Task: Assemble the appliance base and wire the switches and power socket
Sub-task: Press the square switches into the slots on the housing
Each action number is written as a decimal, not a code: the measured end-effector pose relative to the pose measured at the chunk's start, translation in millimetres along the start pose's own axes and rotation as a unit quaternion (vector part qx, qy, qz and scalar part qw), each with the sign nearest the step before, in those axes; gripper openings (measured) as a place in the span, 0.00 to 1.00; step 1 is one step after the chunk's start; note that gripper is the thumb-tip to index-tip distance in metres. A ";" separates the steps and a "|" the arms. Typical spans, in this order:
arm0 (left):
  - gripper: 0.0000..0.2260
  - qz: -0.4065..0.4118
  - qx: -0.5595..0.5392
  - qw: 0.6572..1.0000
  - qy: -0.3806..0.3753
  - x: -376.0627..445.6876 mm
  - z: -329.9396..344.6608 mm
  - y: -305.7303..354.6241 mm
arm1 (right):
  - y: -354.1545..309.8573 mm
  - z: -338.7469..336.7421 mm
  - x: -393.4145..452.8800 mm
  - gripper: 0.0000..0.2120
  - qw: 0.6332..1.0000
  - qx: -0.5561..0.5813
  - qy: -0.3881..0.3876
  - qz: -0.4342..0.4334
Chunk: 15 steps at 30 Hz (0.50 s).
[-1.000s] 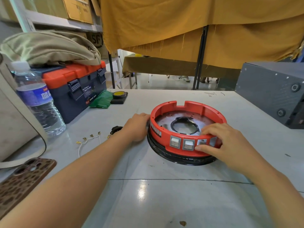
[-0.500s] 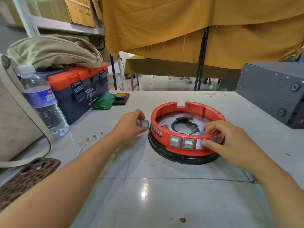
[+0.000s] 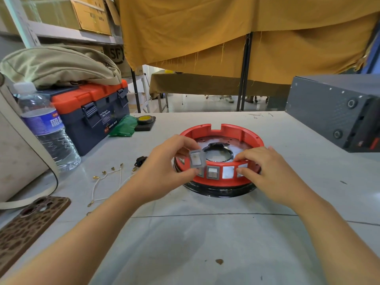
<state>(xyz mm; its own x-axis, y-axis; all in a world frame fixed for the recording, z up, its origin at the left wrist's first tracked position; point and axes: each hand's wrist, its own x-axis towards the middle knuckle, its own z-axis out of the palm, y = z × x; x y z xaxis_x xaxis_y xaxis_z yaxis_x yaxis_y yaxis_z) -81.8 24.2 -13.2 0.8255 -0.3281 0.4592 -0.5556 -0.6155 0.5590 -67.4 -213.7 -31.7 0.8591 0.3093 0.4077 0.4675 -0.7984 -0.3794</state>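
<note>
A round red appliance base (image 3: 250, 136) on a black ring sits mid-table, with a metal plate and a central hole inside. Its front wall has a row of square slots; one holds a grey switch (image 3: 212, 172), the slot to its right shows bare. My left hand (image 3: 162, 173) pinches a loose grey switch (image 3: 196, 159) between thumb and fingers, just in front of the wall's left slots. My right hand (image 3: 267, 173) grips the front right rim, fingers over the top and thumb on the outside. White wires with brass terminals (image 3: 107, 177) and a small black part (image 3: 140, 160) lie left of the base.
A water bottle (image 3: 47, 128), a navy and orange toolbox (image 3: 92, 112) with a khaki bag (image 3: 59, 64) on top, a green pouch (image 3: 123, 126) and yellow tape roll (image 3: 145, 119) stand at the left. A phone (image 3: 26, 225) lies near left. A grey metal box (image 3: 337, 112) stands right.
My left hand picked a loose grey switch off the table beside the base and carried it right, up to the front wall. My right hand stayed on the front right rim.
</note>
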 end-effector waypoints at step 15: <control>0.15 0.146 0.177 0.973 0.039 2.3 63.0 3.0 | -0.6 3.7 1.0 0.11 0.997 0.079 0.003 -0.001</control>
<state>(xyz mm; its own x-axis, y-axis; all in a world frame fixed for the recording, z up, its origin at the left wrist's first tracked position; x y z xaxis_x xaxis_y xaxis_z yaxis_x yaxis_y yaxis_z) -75.4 -23.5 -53.9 0.6204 -0.4795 0.6207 -0.6847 -0.7170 0.1304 -66.1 -211.0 -34.1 0.8569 0.3080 0.4133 0.4970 -0.7060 -0.5044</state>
